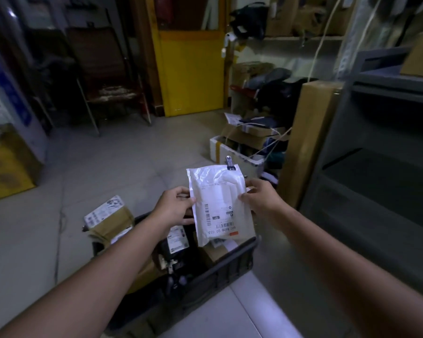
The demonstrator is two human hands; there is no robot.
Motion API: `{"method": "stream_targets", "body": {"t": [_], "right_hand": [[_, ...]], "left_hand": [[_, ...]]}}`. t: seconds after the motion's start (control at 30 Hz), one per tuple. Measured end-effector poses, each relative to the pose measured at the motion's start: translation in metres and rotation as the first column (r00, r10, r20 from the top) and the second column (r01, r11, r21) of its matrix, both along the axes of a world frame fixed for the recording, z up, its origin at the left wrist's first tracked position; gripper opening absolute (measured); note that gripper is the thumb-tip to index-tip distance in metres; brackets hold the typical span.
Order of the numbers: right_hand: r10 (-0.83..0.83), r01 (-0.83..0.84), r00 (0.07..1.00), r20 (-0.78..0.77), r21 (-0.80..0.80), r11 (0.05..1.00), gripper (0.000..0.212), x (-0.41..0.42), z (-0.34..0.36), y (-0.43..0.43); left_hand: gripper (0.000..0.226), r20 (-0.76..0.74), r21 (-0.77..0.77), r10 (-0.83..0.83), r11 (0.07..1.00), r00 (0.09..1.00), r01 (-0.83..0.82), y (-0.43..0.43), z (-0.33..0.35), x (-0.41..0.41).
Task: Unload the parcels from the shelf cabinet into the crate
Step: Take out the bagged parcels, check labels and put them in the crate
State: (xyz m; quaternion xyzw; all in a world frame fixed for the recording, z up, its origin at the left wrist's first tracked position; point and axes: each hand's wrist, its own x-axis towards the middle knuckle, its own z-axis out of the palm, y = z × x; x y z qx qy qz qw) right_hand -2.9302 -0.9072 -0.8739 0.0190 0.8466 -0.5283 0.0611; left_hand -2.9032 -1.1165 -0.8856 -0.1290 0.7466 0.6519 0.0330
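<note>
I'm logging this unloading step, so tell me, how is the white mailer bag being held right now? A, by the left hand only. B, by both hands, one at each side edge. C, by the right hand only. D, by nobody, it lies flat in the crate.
B: the left hand pinches the white mailer bag at its left edge and the right hand at its right edge, above the black crate.

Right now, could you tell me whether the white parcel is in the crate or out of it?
Out: the left hand and right hand hold the parcel up by its sides, above the crate.
</note>
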Motion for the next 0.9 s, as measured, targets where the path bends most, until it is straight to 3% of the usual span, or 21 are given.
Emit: {"method": "stream_targets", "body": {"t": [0.23, 0.37, 0.47, 0.67, 0.9], "right_hand": [[0.117, -0.117, 0.993, 0.032, 0.008, 0.993, 0.017, -0.045, -0.031, -0.082], [0.171, -0.173, 0.984, 0.059, 0.032, 0.984, 0.023, -0.066, -0.054, -0.115], [0.202, -0.207, 0.978, 0.06, 0.099, 0.973, 0.013, -0.083, -0.073, -0.131], [0.184, -0.203, 0.976, 0.112, 0.189, 0.961, 0.018, -0.111, -0.107, -0.154], [0.185, -0.204, 0.978, 0.1, 0.228, 0.952, 0.011, -0.144, -0.131, -0.176]], "left_hand": [[0.019, 0.036, -0.051, 0.143, 0.989, 0.989, -0.141, -0.071, -0.025, -0.014], [0.012, 0.095, -0.045, 0.211, 0.977, 0.973, -0.207, -0.095, -0.052, -0.029], [0.015, 0.116, -0.035, 0.239, 0.971, 0.964, -0.236, -0.104, -0.073, -0.041], [0.006, 0.175, -0.063, 0.281, 0.96, 0.944, -0.275, -0.122, -0.108, -0.072], [0.008, 0.208, -0.065, 0.251, 0.968, 0.945, -0.243, -0.143, -0.125, -0.104]]}}
